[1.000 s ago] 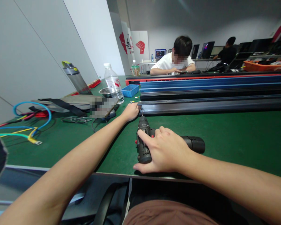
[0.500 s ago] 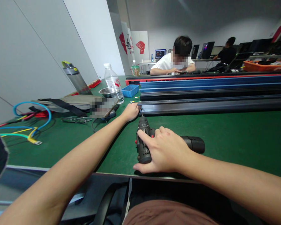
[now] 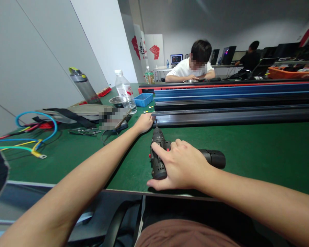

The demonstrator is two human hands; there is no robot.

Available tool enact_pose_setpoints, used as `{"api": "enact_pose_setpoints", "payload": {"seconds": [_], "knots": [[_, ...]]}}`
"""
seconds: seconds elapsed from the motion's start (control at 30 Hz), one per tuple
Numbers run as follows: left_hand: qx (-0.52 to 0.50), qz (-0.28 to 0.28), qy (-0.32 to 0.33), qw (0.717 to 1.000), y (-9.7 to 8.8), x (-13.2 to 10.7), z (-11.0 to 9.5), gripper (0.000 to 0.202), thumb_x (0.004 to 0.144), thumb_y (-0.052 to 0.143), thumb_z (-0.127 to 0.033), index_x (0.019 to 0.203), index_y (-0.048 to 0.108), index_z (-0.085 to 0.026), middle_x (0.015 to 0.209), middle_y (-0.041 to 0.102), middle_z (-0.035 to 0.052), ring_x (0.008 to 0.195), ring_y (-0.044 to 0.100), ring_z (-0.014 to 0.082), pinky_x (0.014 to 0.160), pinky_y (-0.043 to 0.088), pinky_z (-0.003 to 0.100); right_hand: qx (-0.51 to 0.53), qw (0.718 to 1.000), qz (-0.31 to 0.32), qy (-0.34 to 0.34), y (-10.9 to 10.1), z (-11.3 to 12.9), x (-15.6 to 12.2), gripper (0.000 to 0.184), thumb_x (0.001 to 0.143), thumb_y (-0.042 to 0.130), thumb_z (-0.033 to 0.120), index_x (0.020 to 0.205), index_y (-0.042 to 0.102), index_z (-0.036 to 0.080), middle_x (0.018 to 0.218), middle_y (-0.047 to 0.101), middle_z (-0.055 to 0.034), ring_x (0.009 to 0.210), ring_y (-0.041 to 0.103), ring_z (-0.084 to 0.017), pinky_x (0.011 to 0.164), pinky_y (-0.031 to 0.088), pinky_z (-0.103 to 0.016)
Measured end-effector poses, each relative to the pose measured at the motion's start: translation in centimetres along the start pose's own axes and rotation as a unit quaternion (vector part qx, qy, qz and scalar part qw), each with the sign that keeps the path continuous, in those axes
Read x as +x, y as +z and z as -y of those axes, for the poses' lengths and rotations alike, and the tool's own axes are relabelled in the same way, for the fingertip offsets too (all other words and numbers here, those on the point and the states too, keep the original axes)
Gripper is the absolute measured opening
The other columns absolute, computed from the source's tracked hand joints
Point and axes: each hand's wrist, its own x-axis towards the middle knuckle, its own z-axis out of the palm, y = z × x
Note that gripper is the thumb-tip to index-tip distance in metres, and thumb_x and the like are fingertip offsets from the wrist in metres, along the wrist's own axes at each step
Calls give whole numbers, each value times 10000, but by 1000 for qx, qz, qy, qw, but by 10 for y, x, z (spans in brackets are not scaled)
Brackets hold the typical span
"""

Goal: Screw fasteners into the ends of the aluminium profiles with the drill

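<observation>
My right hand (image 3: 182, 164) is closed around a black cordless drill (image 3: 158, 156) that lies on its side on the green table, its battery end to the right. The drill's bit points away from me and meets the near left end of a long dark metal profile (image 3: 208, 117). At that same end, my left hand (image 3: 144, 122) grips the profile, with its fingertips partly hidden behind the edge. Whether the bit turns cannot be made out.
Behind lie blue profiles (image 3: 221, 92). To the left are a blue tray (image 3: 143, 100), a water bottle (image 3: 125, 91), a metal bowl (image 3: 115, 100), a phone (image 3: 118, 118), a grey bag (image 3: 74, 113) and coloured cables (image 3: 36, 145). A person (image 3: 193, 68) sits across the table.
</observation>
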Motion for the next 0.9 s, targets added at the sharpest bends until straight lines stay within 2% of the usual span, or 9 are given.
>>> {"api": "enact_pose_setpoints", "payload": {"seconds": [0.5, 0.9], "knots": [[-13, 11, -10, 1000, -2, 0, -2, 408, 963, 282, -296, 870, 648, -140, 971, 718, 151, 896, 669, 248, 786, 478, 301, -3, 1000, -7, 3, 2, 0, 0, 853, 724, 441, 854, 1262, 528, 197, 776, 651, -105, 753, 623, -294, 737, 436, -374], [-7, -1, 9, 1000, 1, 0, 1, 418, 962, 270, -299, 866, 651, -154, 926, 722, 125, 856, 658, 227, 772, 481, 294, -2, 1000, -4, 1, 1, 1, 0, 853, 723, 446, 852, 1257, 531, 193, 780, 657, -110, 749, 624, -292, 738, 439, -375]]}}
